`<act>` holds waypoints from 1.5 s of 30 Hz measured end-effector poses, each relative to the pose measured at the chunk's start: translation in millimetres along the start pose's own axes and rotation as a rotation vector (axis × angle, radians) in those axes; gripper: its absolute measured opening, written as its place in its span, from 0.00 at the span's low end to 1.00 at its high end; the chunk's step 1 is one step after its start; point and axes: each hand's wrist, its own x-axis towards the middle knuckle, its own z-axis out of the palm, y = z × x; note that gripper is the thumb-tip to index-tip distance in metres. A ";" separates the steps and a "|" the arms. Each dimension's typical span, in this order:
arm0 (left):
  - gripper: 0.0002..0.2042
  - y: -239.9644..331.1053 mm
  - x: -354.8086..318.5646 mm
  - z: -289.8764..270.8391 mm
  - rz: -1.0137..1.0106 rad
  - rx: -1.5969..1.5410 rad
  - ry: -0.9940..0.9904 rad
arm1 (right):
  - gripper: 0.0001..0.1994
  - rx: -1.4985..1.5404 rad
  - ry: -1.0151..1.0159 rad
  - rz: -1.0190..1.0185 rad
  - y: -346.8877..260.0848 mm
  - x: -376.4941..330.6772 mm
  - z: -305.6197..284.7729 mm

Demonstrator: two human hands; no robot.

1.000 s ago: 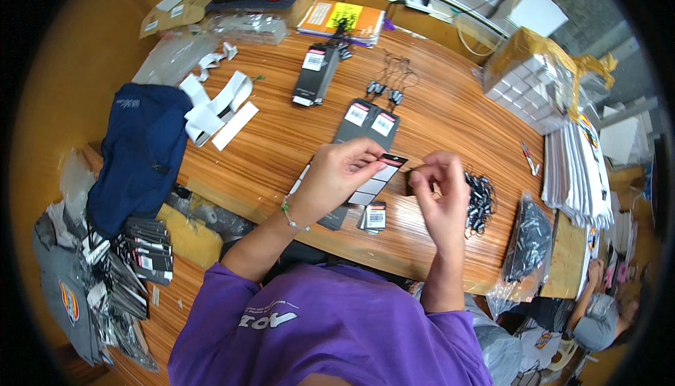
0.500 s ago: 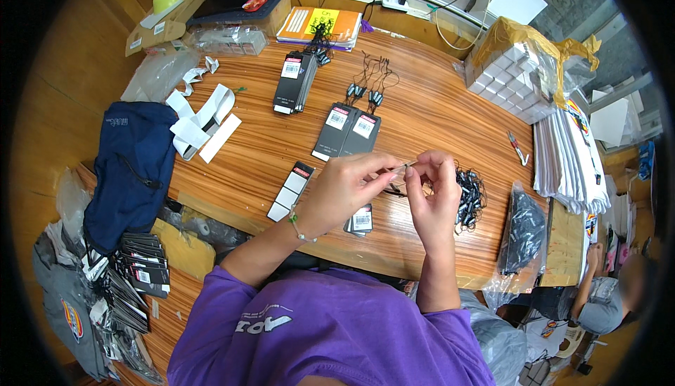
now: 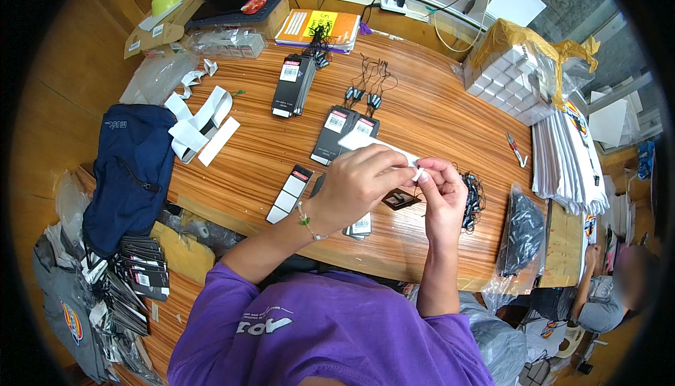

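Over the middle of the table my left hand (image 3: pixel 364 181) pinches a white-sided hang tag (image 3: pixel 394 149), its long blank face turned up. At the tag's right end the fingertips of my right hand (image 3: pixel 441 193) are closed; a dark thin cord seems to hang there, partly hidden. Below the fingers lies a dark, shiny piece (image 3: pixel 401 200) on the wood. A small stack of barcoded tags (image 3: pixel 361 227) is half covered by my left wrist. Left of it rests a sheet of white stickers (image 3: pixel 290 194). Black string loops (image 3: pixel 472 202) lie heaped beside my right hand.
Two stacks of finished-looking black tags (image 3: pixel 336 135) with strings lie ahead, another stack (image 3: pixel 292 85) behind them. A scissors-like tool (image 3: pixel 517 150), folded white garments (image 3: pixel 566 161), a box of small white packs (image 3: pixel 510 76) and a bag of black strings (image 3: pixel 522 235) stand right. A navy bag (image 3: pixel 130 168) lies left.
The tag between my hands has turned from edge-on to show its white face. My hands have shifted slightly, uncovering the dark shiny piece below.
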 end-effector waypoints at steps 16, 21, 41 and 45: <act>0.06 -15.1 1.4 1.0 0.289 0.142 -0.016 | 0.04 0.245 -0.158 0.282 11.0 10.8 -16.8; 0.06 -16.7 -1.3 2.1 0.372 0.160 -0.056 | 0.03 0.230 -0.337 0.365 14.3 20.2 -33.9; 0.05 -33.0 8.6 5.0 0.216 0.212 -0.007 | 0.05 -0.647 -0.021 -0.240 -9.1 32.0 -7.8; 0.06 -30.4 8.1 6.2 0.248 0.187 0.023 | 0.05 -0.570 -0.117 -0.091 -7.5 30.3 -11.4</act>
